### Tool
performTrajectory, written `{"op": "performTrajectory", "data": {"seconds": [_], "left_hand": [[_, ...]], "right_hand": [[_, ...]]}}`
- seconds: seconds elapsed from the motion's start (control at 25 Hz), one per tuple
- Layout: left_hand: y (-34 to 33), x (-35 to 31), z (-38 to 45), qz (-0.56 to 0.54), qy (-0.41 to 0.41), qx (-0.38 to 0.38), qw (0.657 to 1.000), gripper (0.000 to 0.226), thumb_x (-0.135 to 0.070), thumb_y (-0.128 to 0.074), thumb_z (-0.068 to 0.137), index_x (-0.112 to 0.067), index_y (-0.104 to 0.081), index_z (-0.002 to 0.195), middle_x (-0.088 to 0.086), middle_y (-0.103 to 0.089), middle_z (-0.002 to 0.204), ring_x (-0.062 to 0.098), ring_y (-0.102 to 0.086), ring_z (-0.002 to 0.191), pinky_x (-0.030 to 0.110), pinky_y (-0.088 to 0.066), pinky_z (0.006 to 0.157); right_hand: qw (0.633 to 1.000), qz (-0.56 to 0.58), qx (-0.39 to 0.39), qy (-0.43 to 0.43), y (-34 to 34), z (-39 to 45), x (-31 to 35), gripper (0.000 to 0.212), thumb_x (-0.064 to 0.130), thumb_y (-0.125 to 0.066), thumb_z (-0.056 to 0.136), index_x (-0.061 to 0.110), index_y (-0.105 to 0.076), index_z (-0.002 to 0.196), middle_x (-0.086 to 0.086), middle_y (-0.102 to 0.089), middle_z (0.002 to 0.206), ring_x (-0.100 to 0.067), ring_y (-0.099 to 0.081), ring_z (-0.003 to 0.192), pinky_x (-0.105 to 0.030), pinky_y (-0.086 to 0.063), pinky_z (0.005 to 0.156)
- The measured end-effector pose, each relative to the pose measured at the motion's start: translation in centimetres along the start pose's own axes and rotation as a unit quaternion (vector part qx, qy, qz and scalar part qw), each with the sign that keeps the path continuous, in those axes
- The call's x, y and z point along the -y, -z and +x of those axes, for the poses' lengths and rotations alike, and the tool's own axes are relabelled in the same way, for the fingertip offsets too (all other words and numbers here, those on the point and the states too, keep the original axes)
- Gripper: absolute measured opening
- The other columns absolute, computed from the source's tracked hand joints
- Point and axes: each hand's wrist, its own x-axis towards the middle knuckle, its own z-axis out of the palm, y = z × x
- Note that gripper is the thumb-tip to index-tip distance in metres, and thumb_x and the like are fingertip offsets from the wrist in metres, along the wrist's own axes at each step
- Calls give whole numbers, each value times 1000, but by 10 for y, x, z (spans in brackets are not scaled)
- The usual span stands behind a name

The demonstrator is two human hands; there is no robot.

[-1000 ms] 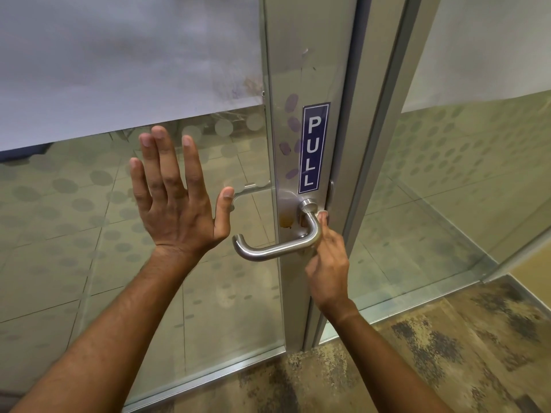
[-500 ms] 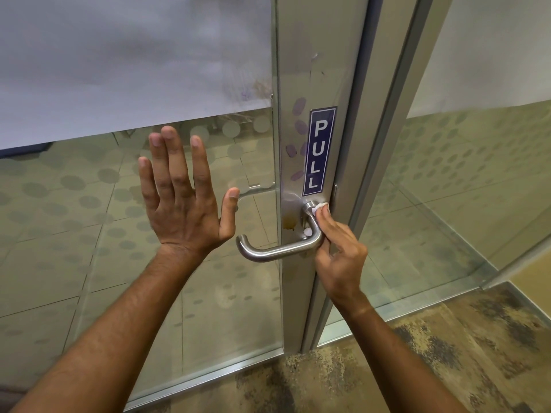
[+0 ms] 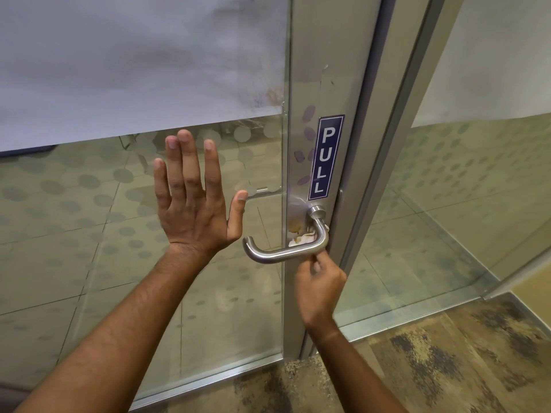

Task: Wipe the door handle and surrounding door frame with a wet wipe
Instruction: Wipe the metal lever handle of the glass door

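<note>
A brushed steel lever handle (image 3: 286,251) juts from the aluminium door frame (image 3: 322,84), just under a blue PULL sticker (image 3: 325,158). A white wet wipe (image 3: 302,238) is bunched behind the lever against the frame. My right hand (image 3: 320,284) sits just below the handle's bend, fingers pinched on the wipe. My left hand (image 3: 195,201) is flat on the glass door panel (image 3: 89,234) left of the handle, fingers spread and pointing up.
A second glass panel (image 3: 447,219) and a grey frame post (image 3: 396,144) stand to the right. Frosted film covers the upper glass. Patterned carpet (image 3: 432,368) lies at the door's foot. A brownish stain (image 3: 295,225) marks the frame beside the handle base.
My right hand dropped from the handle's base to below the lever, and the wipe now shows bunched behind the handle. My left hand stayed pressed on the glass.
</note>
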Motion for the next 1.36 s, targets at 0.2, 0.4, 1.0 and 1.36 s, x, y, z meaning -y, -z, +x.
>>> {"op": "performTrajectory", "data": {"seconds": [0.2, 0.4, 1.0, 1.36], "left_hand": [[-2, 1, -1, -1, -1, -3, 1000, 79, -52, -38, 97, -6, -13, 156, 25, -13, 154, 26, 10, 156, 42, 4, 126], [-4, 2, -1, 0, 0, -10, 1000, 79, -52, -38, 97, -6, -13, 156, 25, -14, 154, 23, 15, 155, 42, 4, 126], [-2, 1, -1, -1, 6, -5, 1000, 79, -52, -39, 96, -5, -15, 155, 25, -14, 154, 21, 17, 154, 41, 5, 126], [-3, 1, 0, 2, 7, -5, 1000, 79, -52, -38, 95, -3, -17, 153, 24, -15, 153, 21, 18, 154, 42, 4, 126]], "right_hand": [[967, -122, 34, 221, -1, -5, -6, 25, -5, -54, 87, -11, -71, 104, -18, -74, 103, -27, -72, 96, -36, -57, 85], [929, -202, 49, 306, -12, 6, -13, 46, -13, -60, 80, -12, -56, 125, -23, -61, 128, -30, -48, 126, -42, -39, 108], [917, -232, 151, 286, -3, -1, -34, 54, 7, -47, 94, -4, -33, 145, -22, -44, 147, -31, -38, 139, -47, -43, 108], [903, -278, 108, 309, -18, 2, -35, 80, -11, -81, 62, -3, -50, 136, -22, -55, 137, -31, -37, 133, -49, -30, 110]]}}
